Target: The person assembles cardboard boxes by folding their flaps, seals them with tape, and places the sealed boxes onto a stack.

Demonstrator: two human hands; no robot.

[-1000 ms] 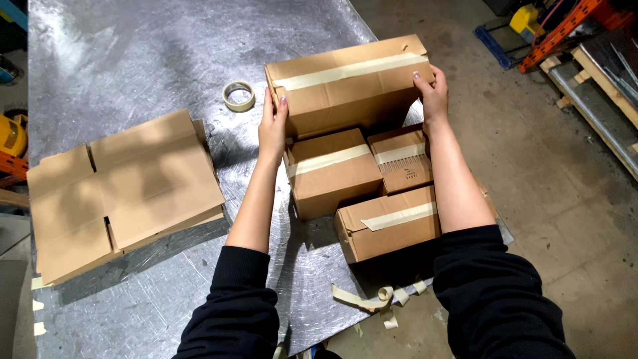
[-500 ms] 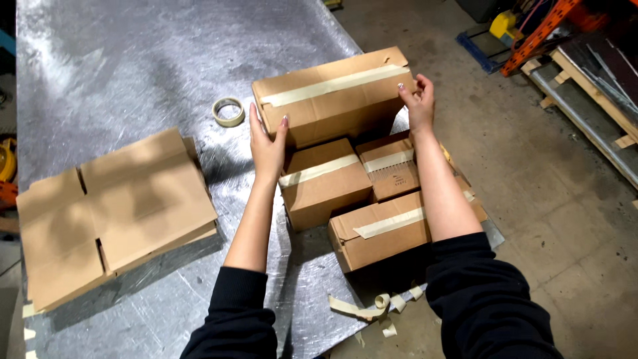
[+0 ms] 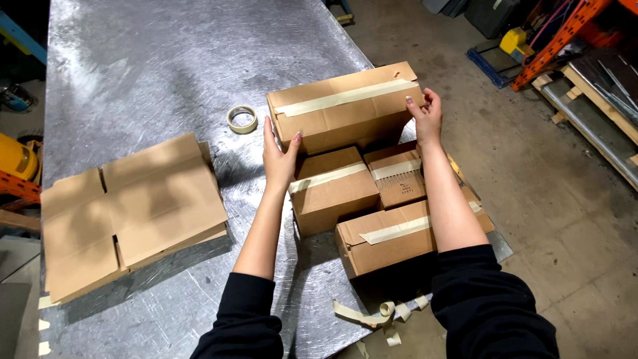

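light falls from above and ahead of me, glaring off the brushed metal table. my arms and the boxes cast soft shadows toward me. picture sharp; corners dim, edges slightly bowed.

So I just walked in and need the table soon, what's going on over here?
A person is holding a long taped cardboard box by its two ends, left hand on one end and right hand on the other, at the far side of three smaller taped boxes on the metal table. A tape roll lies beside it, flattened cardboard to the left, and tape scraps at the near edge.
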